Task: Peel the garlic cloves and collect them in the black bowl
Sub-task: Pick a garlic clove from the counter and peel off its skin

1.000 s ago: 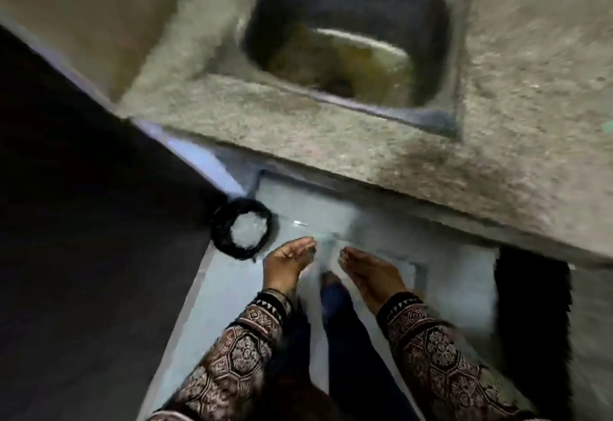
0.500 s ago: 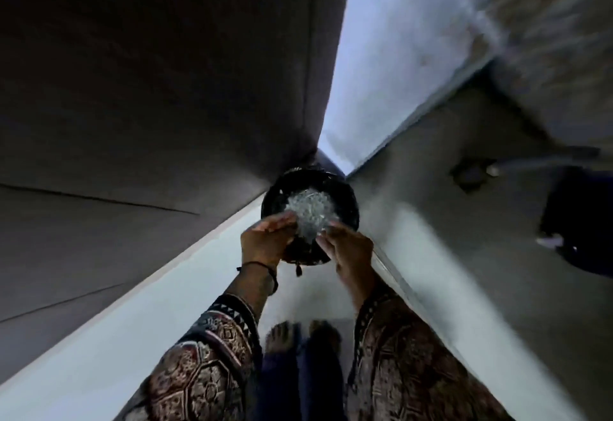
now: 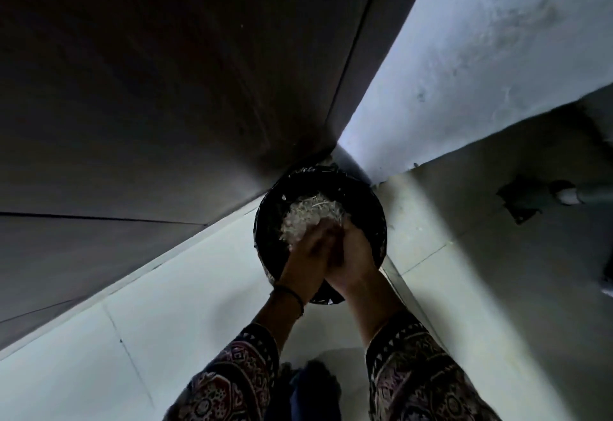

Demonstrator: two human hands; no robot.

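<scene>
The left hand (image 3: 306, 254) and right hand (image 3: 355, 253), apart half a second ago, are pressing together over the black container (image 3: 378, 208) standing in the tiled corner, fingers reaching its pale papery skins (image 3: 311, 211); blur is hiding any grip.

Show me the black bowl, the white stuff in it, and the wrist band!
black bowl (image 3: 366, 211), head view, right inner wall.
white stuff (image 3: 311, 216), head view, middle of the heap.
wrist band (image 3: 293, 295), head view, the strand across the wrist.

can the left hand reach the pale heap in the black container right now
Probably yes: the left hand is over the black container, its fingers at the pale heap, nothing between. The right hand lies close beside it.
</scene>
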